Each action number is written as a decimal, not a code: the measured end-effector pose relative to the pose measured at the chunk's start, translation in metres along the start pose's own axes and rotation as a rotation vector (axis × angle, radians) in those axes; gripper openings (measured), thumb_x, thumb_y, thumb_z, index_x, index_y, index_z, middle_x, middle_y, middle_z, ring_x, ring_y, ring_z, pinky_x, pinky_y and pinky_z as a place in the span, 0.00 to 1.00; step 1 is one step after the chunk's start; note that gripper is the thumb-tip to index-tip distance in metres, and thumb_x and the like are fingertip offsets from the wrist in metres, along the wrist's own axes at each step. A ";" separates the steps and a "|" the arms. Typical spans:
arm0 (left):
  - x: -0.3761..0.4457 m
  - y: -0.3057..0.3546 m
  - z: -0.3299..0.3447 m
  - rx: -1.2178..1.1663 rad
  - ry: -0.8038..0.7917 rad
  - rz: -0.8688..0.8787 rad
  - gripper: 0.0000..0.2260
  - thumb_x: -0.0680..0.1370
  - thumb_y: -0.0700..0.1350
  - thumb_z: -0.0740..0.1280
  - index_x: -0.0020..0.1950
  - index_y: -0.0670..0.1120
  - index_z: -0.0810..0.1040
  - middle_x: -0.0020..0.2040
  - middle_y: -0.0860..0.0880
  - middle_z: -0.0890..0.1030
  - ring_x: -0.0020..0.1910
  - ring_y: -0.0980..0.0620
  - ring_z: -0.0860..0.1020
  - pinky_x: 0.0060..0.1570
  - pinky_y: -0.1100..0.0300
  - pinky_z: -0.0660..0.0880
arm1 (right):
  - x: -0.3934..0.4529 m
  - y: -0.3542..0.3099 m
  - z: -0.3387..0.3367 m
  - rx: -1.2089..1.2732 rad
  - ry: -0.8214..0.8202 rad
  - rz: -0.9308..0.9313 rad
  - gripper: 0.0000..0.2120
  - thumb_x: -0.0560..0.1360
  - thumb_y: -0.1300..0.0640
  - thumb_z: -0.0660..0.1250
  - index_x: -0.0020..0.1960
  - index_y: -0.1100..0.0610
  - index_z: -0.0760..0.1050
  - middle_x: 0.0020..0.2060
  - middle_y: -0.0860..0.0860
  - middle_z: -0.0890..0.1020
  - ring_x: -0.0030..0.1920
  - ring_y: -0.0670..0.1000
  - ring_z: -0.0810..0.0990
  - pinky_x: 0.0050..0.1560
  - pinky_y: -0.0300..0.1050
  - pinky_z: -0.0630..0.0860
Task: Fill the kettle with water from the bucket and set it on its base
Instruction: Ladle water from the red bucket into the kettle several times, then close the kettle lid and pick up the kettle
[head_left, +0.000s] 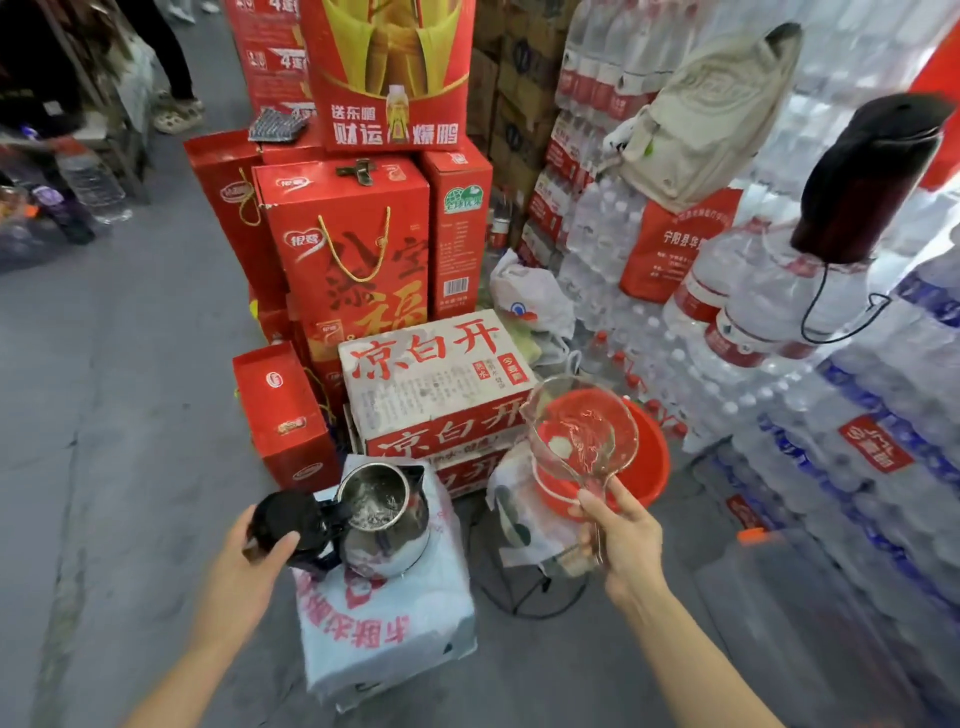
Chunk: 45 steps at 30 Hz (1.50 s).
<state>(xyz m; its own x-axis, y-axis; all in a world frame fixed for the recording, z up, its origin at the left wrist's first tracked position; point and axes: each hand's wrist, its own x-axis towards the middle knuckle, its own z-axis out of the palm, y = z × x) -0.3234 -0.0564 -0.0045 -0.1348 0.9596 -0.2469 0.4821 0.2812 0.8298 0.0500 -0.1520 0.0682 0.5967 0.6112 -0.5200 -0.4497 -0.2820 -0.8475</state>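
Observation:
A steel kettle (387, 525) stands on a white printed box (384, 623), its black lid (283, 519) swung open to the left. Water glints inside it. My left hand (260, 556) grips the open lid and handle. My right hand (621, 540) holds the handle of a clear plastic water scoop (579, 426), raised and tilted over the red bucket (649, 457), to the right of the kettle. The kettle's base is not clearly visible under it.
Red gift boxes (348, 244) and a white carton (436, 384) stand behind the kettle. Shrink-wrapped packs of bottled water (831, 395) are stacked high on the right, with a dark thermos (872, 176) on top. A black cord (519, 587) loops on the grey floor by the bucket.

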 end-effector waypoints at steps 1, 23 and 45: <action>0.000 -0.002 0.002 0.025 0.030 -0.032 0.27 0.76 0.44 0.71 0.73 0.46 0.66 0.66 0.43 0.76 0.62 0.42 0.76 0.58 0.47 0.71 | 0.009 -0.003 -0.007 -0.005 0.037 0.005 0.34 0.73 0.65 0.73 0.76 0.54 0.66 0.28 0.54 0.83 0.19 0.48 0.72 0.20 0.39 0.69; -0.028 0.144 0.308 0.977 -0.543 0.718 0.34 0.81 0.56 0.58 0.80 0.47 0.44 0.81 0.49 0.45 0.79 0.50 0.45 0.74 0.53 0.41 | 0.144 0.031 -0.076 -0.286 0.148 0.054 0.28 0.74 0.66 0.73 0.72 0.60 0.72 0.27 0.57 0.82 0.25 0.55 0.78 0.22 0.42 0.72; 0.011 0.037 -0.022 0.495 0.047 -0.292 0.27 0.79 0.51 0.65 0.73 0.36 0.66 0.71 0.35 0.69 0.68 0.34 0.70 0.68 0.41 0.64 | 0.063 0.095 0.029 -1.520 -0.218 -1.099 0.24 0.72 0.51 0.57 0.57 0.62 0.84 0.56 0.58 0.85 0.57 0.61 0.83 0.61 0.55 0.66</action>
<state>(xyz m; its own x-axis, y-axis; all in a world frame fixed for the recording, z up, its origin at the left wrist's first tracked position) -0.3263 -0.0352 0.0348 -0.3557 0.8451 -0.3990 0.7654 0.5084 0.3945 0.0249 -0.1189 -0.0420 0.0331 0.9861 0.1628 0.9849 -0.0044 -0.1731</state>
